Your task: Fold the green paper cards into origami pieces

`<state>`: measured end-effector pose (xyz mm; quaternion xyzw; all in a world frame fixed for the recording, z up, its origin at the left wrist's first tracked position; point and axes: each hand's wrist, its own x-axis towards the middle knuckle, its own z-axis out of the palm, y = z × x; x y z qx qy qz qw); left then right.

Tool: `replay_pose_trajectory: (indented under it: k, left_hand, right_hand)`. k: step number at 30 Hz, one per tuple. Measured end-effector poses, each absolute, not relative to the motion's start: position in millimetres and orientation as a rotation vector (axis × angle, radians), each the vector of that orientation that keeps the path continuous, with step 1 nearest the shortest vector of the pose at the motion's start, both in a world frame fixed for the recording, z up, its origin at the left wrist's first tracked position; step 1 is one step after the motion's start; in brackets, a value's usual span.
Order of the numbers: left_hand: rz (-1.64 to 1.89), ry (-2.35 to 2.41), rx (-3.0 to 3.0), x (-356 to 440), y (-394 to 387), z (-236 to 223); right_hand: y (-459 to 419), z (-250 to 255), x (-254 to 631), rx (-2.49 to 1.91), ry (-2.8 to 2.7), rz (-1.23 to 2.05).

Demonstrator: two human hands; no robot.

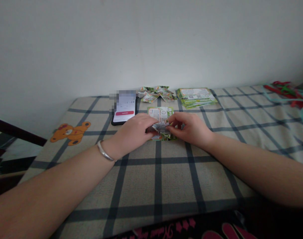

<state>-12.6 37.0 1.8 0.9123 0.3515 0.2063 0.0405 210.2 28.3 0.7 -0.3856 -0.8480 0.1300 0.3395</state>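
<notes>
Checked tabletop (141, 186), toward far edge: paper (162, 126) creased, printed. Left hand (133, 131) and right hand (189, 127) pinch it, nearly closed.

From here the phone (125, 119) shows a black edge and a pale screen with a red bar. To its left, the bear cutout (73, 133) is orange with a pale muzzle and a reddish bow. To its right, the folded papers (151, 97) mix green, white and orange — the card stack (197, 95) farther right is green and white, and the strips (288, 94) beyond go red, green and turquoise. Nearer, the small folded piece (162, 125) looks grey-white and green. Under the phone, the tablecloth (138, 186) is beige — checked with dark blue-grey bands.
</notes>
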Motion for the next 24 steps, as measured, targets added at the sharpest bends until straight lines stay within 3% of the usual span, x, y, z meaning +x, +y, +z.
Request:
replay_pose_trajectory:
  k: [5, 24]
  left_hand:
    - [0.695, 1.059, 2.835, -15.5, 38.2, 1.5]
    - [0.831, 1.105, 2.603, -12.2, 30.6, 7.2]
  right_hand:
    - [24.0, 2.7, 210.5, -0.884, -2.246, 0.228]
    - [27.3, 0.0, 206.8, -1.129, -2.056, 0.415]
